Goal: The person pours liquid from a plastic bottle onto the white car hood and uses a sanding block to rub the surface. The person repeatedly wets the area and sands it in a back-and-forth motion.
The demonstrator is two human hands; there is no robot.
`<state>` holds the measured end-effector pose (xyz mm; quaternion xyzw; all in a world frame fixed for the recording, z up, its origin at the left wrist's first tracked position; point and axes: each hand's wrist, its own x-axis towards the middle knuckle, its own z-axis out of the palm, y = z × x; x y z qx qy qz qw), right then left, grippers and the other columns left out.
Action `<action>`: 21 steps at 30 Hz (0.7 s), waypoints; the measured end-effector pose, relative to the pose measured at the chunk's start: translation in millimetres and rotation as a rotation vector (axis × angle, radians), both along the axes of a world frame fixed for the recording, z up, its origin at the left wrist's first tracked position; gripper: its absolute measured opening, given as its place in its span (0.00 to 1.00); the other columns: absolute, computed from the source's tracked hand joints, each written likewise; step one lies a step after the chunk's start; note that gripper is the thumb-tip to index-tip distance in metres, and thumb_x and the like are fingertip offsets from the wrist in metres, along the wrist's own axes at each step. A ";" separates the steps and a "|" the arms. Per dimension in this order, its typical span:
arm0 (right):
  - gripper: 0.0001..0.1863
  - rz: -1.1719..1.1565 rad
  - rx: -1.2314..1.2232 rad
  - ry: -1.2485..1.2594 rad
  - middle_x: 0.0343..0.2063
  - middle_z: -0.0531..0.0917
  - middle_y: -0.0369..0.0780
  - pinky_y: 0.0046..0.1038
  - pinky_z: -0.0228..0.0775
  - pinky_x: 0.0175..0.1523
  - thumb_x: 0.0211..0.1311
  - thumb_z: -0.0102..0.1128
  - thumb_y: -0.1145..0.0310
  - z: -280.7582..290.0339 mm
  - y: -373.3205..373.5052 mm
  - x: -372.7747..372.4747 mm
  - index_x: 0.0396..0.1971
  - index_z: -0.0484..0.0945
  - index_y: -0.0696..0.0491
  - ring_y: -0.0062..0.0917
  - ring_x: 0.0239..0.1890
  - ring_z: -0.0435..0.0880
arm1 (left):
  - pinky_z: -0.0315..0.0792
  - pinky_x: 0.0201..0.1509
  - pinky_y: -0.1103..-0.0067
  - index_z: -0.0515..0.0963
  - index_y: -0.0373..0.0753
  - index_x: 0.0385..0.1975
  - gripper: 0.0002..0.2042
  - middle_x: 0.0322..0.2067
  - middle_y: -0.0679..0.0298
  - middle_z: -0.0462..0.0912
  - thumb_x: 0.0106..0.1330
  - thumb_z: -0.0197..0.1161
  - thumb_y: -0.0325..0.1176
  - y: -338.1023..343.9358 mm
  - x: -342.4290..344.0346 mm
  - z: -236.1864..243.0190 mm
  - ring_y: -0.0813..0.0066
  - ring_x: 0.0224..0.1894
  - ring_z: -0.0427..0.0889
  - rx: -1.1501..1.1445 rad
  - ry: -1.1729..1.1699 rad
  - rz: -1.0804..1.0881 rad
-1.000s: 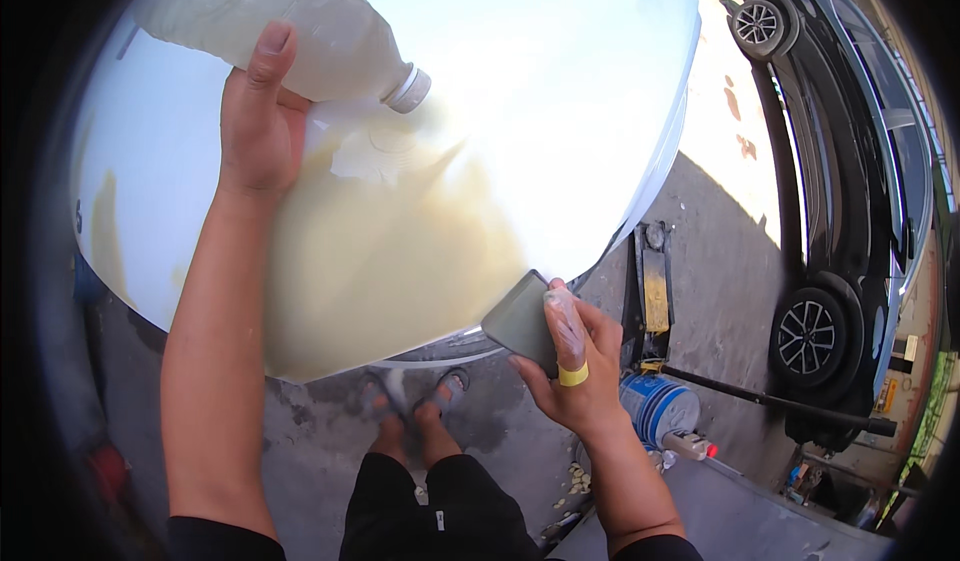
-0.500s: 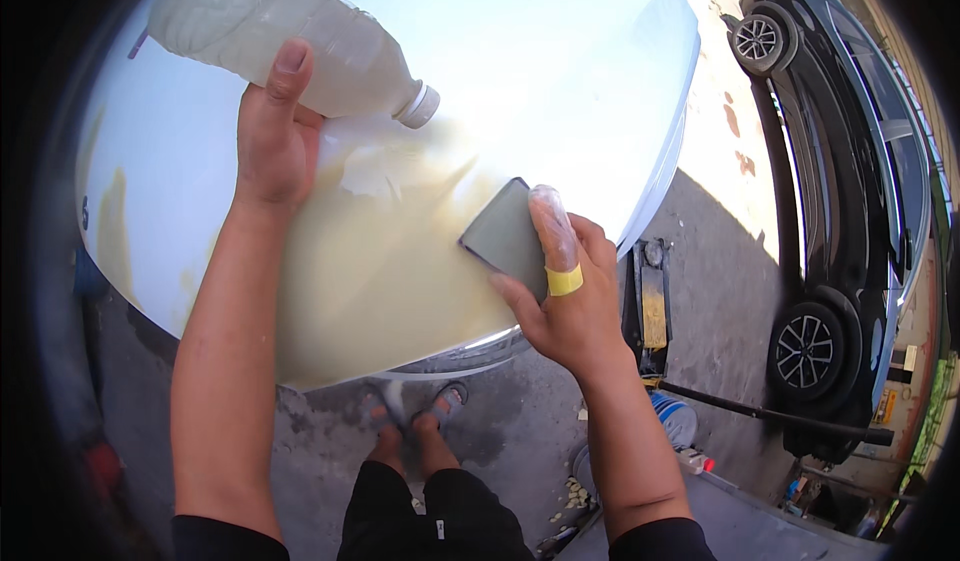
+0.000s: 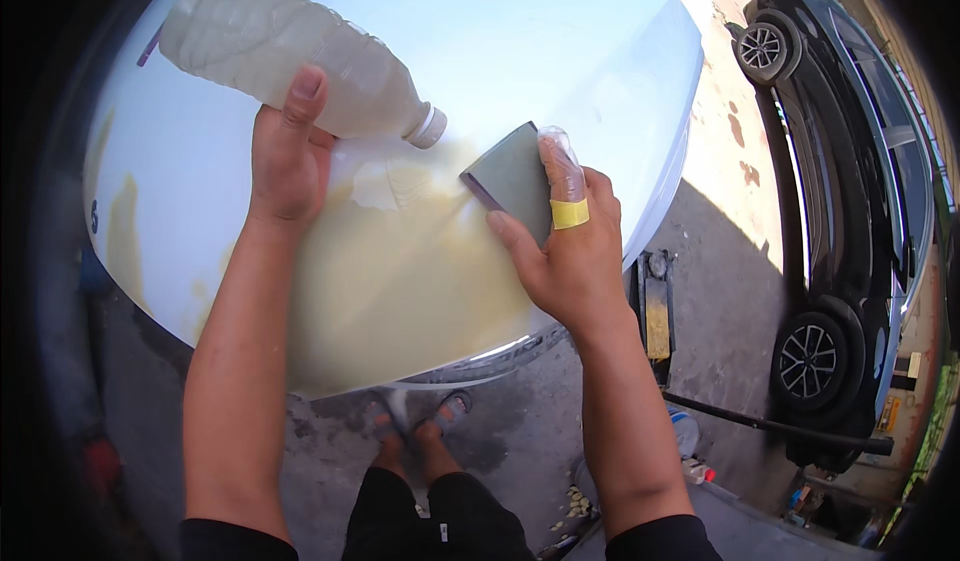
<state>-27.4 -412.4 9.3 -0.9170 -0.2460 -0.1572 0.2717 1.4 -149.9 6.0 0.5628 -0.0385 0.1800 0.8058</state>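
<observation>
My left hand (image 3: 285,166) is wrapped around a large clear plastic bottle (image 3: 300,56) of cloudy liquid, its thumb on the near side. The bottle tilts, with its white-capped neck (image 3: 428,128) lower and to the right. In my right hand (image 3: 580,256) is a grey-green sanding block (image 3: 512,176), tipped so its dark edge shows. One finger wears a clear plastic cover (image 3: 562,156) fastened with yellow tape (image 3: 570,214). Beneath both hands spreads a white car hood (image 3: 590,71) bearing a smooth yellowish filler patch (image 3: 410,281). Whether the block touches the hood I cannot tell.
To the right a dark car (image 3: 830,201) is parked on the concrete. A floor jack (image 3: 656,311) with a long black handle (image 3: 770,421) lies beside the hood. A blue bucket (image 3: 685,431) stands partly behind my right forearm. My sandalled feet (image 3: 450,413) are below the front edge.
My right hand has moved forward with the sanding block, which now tips up and shows its edge. My left hand still grips the bottle, and the whole view has shifted slightly.
</observation>
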 end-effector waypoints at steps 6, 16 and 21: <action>0.42 -0.038 0.067 -0.018 0.52 0.77 0.52 0.41 0.67 0.57 0.51 0.74 0.65 -25.6 1.9 -54.3 0.65 0.64 0.58 0.43 0.51 0.75 | 0.66 0.65 0.67 0.65 0.34 0.62 0.35 0.55 0.59 0.74 0.66 0.63 0.56 2.0 -2.2 7.6 0.65 0.59 0.74 -0.005 0.014 0.005; 0.42 -0.081 0.091 0.001 0.64 0.69 0.54 0.40 0.63 0.53 0.53 0.72 0.62 -26.0 47.5 -73.0 0.68 0.65 0.56 0.43 0.53 0.73 | 0.66 0.66 0.66 0.65 0.35 0.63 0.34 0.57 0.59 0.73 0.67 0.63 0.55 10.1 0.4 1.7 0.64 0.60 0.72 -0.022 0.002 -0.027; 0.41 -0.245 0.019 -0.007 0.52 0.78 0.47 0.41 0.64 0.50 0.54 0.70 0.60 1.8 41.6 -21.8 0.66 0.64 0.60 0.41 0.51 0.73 | 0.63 0.69 0.65 0.62 0.35 0.66 0.35 0.61 0.60 0.70 0.69 0.61 0.54 9.5 4.1 -0.1 0.64 0.64 0.69 -0.007 -0.025 -0.090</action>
